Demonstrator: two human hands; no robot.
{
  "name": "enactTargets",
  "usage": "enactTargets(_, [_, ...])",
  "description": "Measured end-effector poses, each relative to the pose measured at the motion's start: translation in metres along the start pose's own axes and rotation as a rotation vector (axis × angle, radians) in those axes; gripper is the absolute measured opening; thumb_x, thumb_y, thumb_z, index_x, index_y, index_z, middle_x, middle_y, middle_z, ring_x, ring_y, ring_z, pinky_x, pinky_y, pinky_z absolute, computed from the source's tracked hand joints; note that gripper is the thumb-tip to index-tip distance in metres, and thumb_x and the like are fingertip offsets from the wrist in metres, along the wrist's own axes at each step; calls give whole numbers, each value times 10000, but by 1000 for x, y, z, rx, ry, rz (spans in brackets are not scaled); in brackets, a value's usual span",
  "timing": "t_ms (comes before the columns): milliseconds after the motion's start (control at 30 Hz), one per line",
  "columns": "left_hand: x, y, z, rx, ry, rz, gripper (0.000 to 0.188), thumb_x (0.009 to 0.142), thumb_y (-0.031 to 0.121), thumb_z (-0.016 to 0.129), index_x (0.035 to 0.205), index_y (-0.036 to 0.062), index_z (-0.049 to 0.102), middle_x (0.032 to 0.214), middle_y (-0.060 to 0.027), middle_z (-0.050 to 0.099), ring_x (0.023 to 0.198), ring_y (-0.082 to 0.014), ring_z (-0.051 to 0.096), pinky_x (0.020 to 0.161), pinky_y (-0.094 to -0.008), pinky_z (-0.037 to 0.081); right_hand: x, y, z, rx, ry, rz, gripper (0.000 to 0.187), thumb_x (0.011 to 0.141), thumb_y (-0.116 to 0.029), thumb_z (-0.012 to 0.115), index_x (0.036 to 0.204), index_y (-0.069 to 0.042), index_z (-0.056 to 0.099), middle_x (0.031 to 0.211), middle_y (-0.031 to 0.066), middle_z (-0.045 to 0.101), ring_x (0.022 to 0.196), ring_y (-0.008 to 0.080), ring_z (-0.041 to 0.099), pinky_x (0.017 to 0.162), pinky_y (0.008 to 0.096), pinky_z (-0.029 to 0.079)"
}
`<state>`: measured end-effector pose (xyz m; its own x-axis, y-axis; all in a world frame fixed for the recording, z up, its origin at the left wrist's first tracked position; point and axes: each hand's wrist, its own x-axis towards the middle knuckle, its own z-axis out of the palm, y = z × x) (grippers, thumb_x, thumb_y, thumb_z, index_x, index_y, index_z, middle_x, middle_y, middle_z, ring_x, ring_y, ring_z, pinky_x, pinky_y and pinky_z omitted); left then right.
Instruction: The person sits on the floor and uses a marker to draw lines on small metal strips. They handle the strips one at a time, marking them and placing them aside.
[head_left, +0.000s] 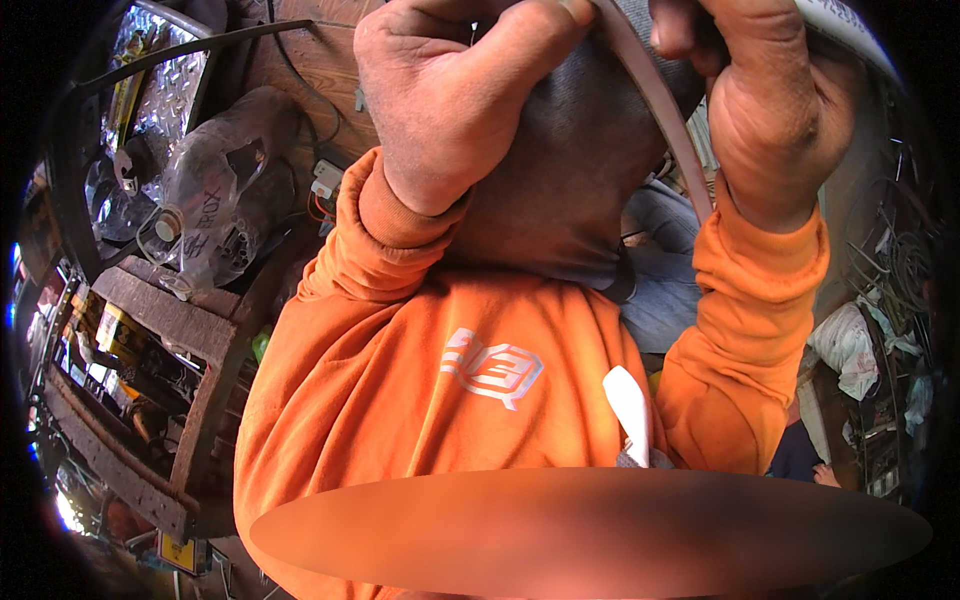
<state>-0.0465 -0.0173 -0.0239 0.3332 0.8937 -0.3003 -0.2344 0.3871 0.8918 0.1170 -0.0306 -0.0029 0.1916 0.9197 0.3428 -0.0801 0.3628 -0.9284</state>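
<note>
Both hands are raised at the top of the head view, their fingers partly cut off by its edge. My left hand [450,95] is closed, its thumb pressed against a flat brownish strip [655,95]. From there the strip curves down between my hands and passes behind my right sleeve. My right hand [780,110] has curled fingers to the right of the strip; whatever they grip is out of sight. Dark grey cloth [590,170] lies over my lap below the hands, with blue jeans [660,250] beside it.
A clear plastic bag [215,200] with a capped bottle lies at the left, above a worn wooden frame [165,310]. A silvery patterned panel [160,75] stands behind it. White curved tubing [850,30] crosses the upper right corner. Cables [905,260] and a whitish bundle [845,345] are farther right.
</note>
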Motion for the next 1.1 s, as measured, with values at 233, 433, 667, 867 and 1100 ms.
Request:
enactTargets(233, [1,-5,-2,-56,-4,-9,60,925,36,729,919,-24,726,770,-9,684,650,-52,542,605,-199,399,-12,1,2,-30,81,57,195,999,-123,639,929,42,716,692,31,646,572,57,550,511,202,416])
enactTargets(433, [0,-5,0,-52,31,-12,65,923,37,730,921,-28,727,775,-18,692,654,-57,552,614,-203,411,-17,-2,6,-26,149,96,158,990,-94,646,944,44,708,735,45,671,603,66,580,535,209,445])
enactTargets(667, [0,-1,1,14,48,-49,77,916,47,738,911,-30,729,767,-19,692,654,-58,552,618,-205,414,-25,-6,2,1,197,143,114,978,-59,653,963,45,698,789,62,703,645,78,618,568,217,480])
enactTargets(867, [0,-1,1,10,34,-13,76,909,46,735,897,-28,729,757,-19,689,651,-58,547,617,-206,411,-26,-3,4,-66,215,49,115,971,-60,660,966,47,702,811,73,720,674,83,630,594,219,495])
enactTargets(1100, [0,-2,2,24,52,30,66,908,37,736,889,-25,730,733,-8,678,633,-52,538,603,-201,396,-30,-10,-2,-204,167,54,144,958,-74,664,903,55,699,765,86,708,641,87,612,559,231,481])
